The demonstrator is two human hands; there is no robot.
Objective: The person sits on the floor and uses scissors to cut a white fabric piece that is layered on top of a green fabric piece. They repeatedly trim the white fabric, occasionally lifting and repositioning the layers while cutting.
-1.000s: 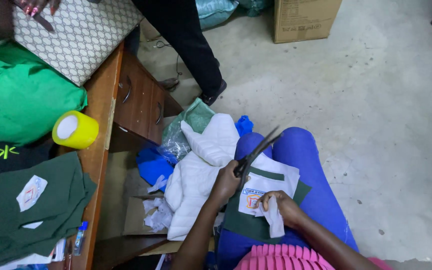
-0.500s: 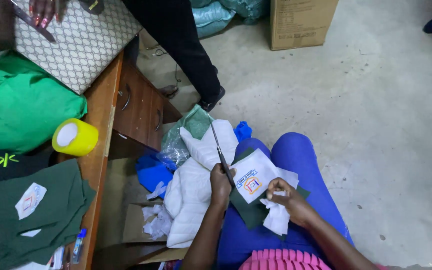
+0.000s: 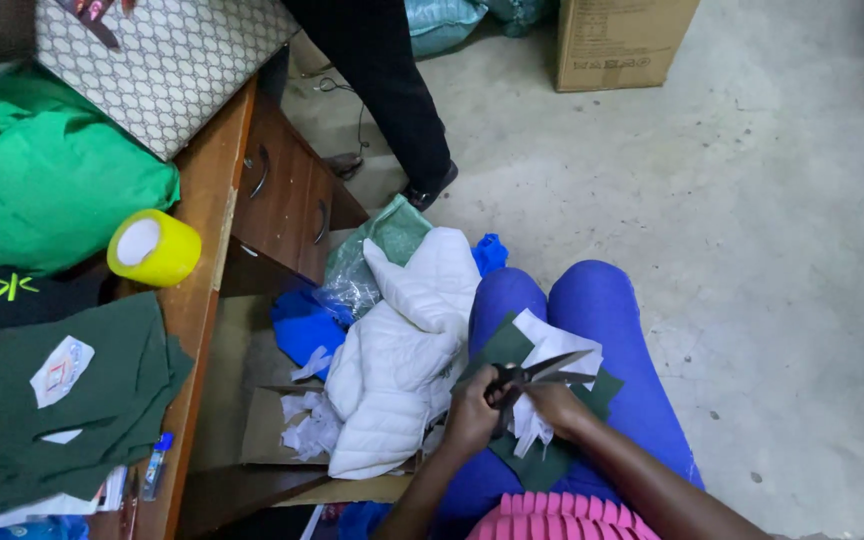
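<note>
1. the left hand point(image 3: 472, 412) is gripping the handles of a pair of dark scissors point(image 3: 537, 372), its fingers clenched through the loops, with the blades pointing to the right and lying partly open over the cloth.
2. the right hand point(image 3: 557, 408) is pinching a white backing piece point(image 3: 550, 352) together with a dark green fabric patch point(image 3: 507, 345), its fingers closing on the loose white edge just below the blades.
3. the patch and the white piece are resting on the person's lap, over blue trousers point(image 3: 602, 310), and the scissors are touching them from above.
4. a pink pleated garment point(image 3: 552, 515) is showing at the bottom edge, between the two forearms.
5. a white quilted jacket point(image 3: 402, 350) is lying just left of the lap, draping over a cardboard box point(image 3: 262, 440) holding white scraps.
6. a blue plastic bag point(image 3: 307, 330) is sitting beside the jacket, under the wooden tabletop point(image 3: 202, 300).
7. on the tabletop a yellow tape roll point(image 3: 152, 247) is standing near the edge, with a stack of dark green fabric pieces point(image 3: 102, 390) in front of it and bright green cloth point(image 3: 42, 190) behind it.
8. another person's dark trouser leg point(image 3: 392, 90) is standing on the concrete floor point(image 3: 752, 250), well apart from the hands.
</note>
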